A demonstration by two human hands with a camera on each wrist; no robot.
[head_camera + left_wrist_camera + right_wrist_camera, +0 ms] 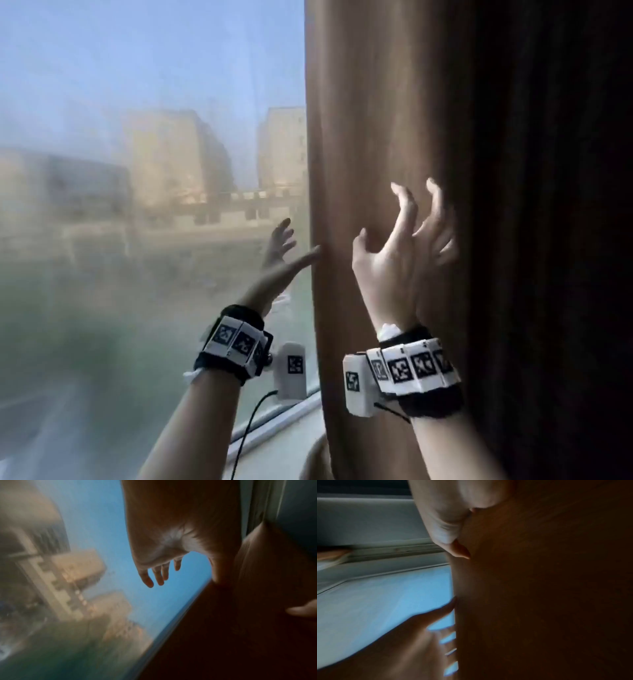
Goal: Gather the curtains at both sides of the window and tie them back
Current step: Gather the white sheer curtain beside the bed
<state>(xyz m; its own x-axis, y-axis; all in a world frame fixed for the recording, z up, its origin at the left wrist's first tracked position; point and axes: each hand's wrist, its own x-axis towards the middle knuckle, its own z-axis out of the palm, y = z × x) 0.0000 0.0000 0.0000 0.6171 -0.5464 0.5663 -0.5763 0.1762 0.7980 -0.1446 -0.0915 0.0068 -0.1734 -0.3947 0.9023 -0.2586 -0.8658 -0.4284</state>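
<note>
A brown curtain (394, 120) hangs at the right side of the window (154, 171), its left edge running straight down. My left hand (291, 246) reaches out in front of the glass with fingers spread and the thumb touching the curtain's edge. In the left wrist view the left hand (171, 545) is open, thumb against the curtain (248, 615). My right hand (394, 226) is raised in front of the curtain's folds, fingers spread and holding nothing. The right wrist view shows the curtain (539, 588) and the left hand's fingers (440, 612) at its edge.
The white window sill (274, 428) runs below the glass. Blurred buildings (178, 161) show outside. Dark curtain folds (548, 240) fill the right. A black cable (246, 431) hangs from my left wrist.
</note>
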